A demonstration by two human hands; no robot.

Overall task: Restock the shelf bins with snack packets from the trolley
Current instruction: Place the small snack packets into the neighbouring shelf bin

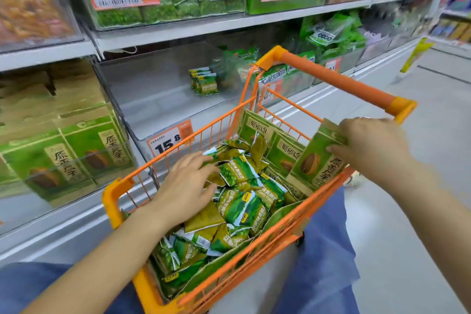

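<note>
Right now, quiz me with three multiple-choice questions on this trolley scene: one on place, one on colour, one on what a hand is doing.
1. Where do the small green snack packets lie?
A. in the trolley
B. on the floor
C. on the top shelf

2. The trolley's frame is:
A. blue
B. orange
C. black

3. The right hand:
A. hangs idle
B. pushes the handle
C. grips a tall green carton

Answers: 1 A, packets heaped inside the basket; 2 B, wires and handle are orange; 3 C, fingers curl over the carton's top.
</note>
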